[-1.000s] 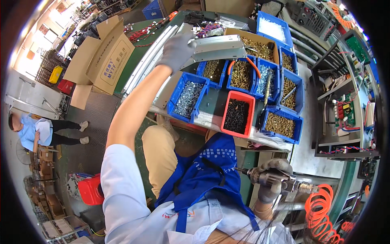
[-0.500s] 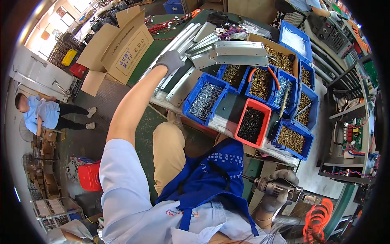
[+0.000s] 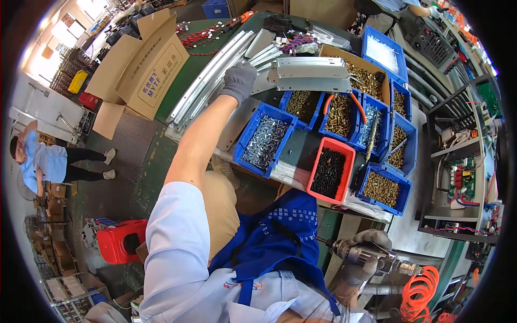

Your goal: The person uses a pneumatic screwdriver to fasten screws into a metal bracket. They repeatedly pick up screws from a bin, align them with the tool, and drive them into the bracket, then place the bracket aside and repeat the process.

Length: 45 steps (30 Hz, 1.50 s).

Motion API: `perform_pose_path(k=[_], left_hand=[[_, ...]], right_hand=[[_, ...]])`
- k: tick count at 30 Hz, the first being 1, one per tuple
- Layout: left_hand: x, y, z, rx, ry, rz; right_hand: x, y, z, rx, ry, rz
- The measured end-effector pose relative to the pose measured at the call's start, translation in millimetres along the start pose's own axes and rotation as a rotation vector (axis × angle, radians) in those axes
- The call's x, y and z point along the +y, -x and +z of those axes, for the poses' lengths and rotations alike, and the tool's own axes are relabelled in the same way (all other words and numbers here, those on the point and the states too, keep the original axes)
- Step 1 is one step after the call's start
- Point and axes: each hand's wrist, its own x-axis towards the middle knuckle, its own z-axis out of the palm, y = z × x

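Observation:
My left hand (image 3: 238,82), in a grey glove, reaches over a pile of silvery metal strips (image 3: 211,81) at the back left of the bench. Its back faces up and the fingertips are hidden, so I cannot tell whether it grips one. Beside it, to the right, lie folded sheet-metal brackets (image 3: 312,74). At the lower right my right hand (image 3: 366,257), also gloved, is closed around a pneumatic screwdriver (image 3: 385,259). The tool lies sideways, its bit pointing left toward my blue apron (image 3: 274,237), and an orange coiled air hose (image 3: 419,293) hangs from its other end.
Blue bins of silver screws (image 3: 264,141) and brass-coloured screws (image 3: 381,189) surround a red bin of black screws (image 3: 329,171). Orange-handled pliers (image 3: 360,107) lie across the bins. An open metal chassis (image 3: 460,167) stands right. Left are a cardboard box (image 3: 148,75) and another person (image 3: 51,164).
My left hand has moved right and slightly away from me, over the metal strips. The view has shifted a little. My right hand still holds the screwdriver.

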Motion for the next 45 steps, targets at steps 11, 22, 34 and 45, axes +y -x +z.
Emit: perform_pose_path(k=[11,22,34,45], left_hand=[[-85.5,0.3,-106.4,0.005,-0.191,0.026],[-2.4,86.7,-195.1,0.168,0.875,0.152],[100.5,102.4,-150.4,0.063,0.904,0.306],[87.3,120.7,-138.9,-0.545,0.429,0.262]], right_hand=[[-8.9,0.9,2.4,-0.026,-0.039,-0.044],[-20.0,6.6,-21.1,-0.055,-0.163,0.040],[-29.7,19.1,-36.2,0.018,-0.061,-0.101],[-23.7,5.7,-10.6,-0.088,-0.044,-0.167]])
